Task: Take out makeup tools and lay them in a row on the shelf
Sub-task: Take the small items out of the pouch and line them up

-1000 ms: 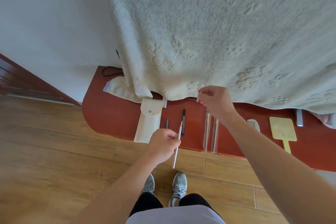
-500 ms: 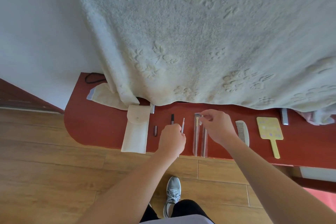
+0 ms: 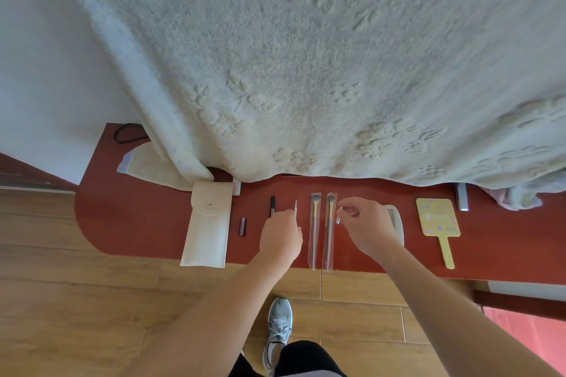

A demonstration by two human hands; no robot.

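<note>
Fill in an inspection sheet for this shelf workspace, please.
Surface: red wooden shelf.
Job's things: cream fabric pouch, dark lipstick tube, black pencil, two clear-sleeved brushes, white comb, yellow hand mirror, in a row.
Clutter: beige cloth at left rear.
Hands: left hand grips thin silver tool; right hand pinches small silvery piece.
Cables: black cable, left rear.
Surroundings: cream fleece blanket overhanging shelf; wooden floor.

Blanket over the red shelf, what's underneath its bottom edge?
A cream cloth and a grey bar poke out from under the blanket. The back of the shelf is covered, so anything there is hidden.
</note>
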